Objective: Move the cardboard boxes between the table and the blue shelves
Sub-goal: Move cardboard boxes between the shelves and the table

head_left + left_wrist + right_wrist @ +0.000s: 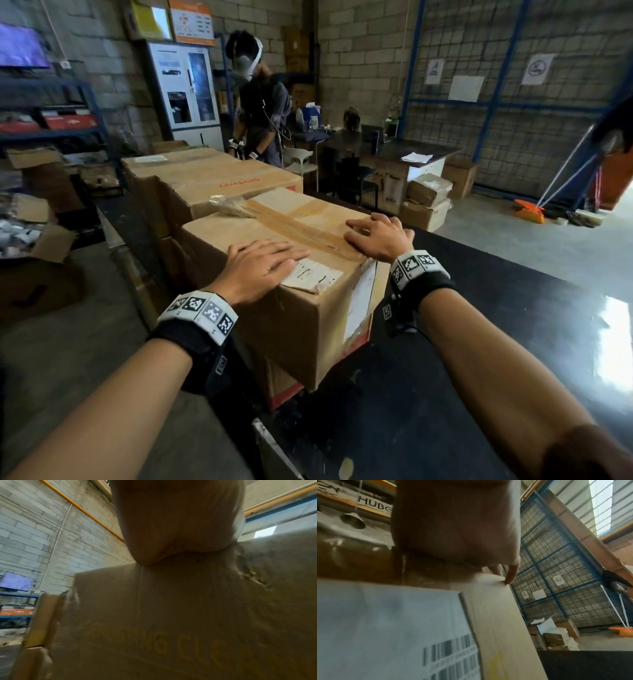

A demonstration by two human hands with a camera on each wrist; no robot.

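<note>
Taped brown cardboard box (274,274), on black table (479,342): left hand (255,265) and right hand (378,238) lay flat and open on its lid; lift apparently pending, needing a side grip

Left hand (178,520) in the left wrist view: only palm heel shows, fingers hidden beyond the top edge of the brown taped cardboard box (171,615). Yellow print on that box face is blurred, only "CLE" reads, cut off at the frame bottom. Right hand (457,524) in the right wrist view: mostly palm, one fingertip (509,580) visible. White barcode label (385,628) on the box is smeared, text unreadable, cropped left and bottom. Wall signs (536,69) beyond the box are too small to read.
</note>
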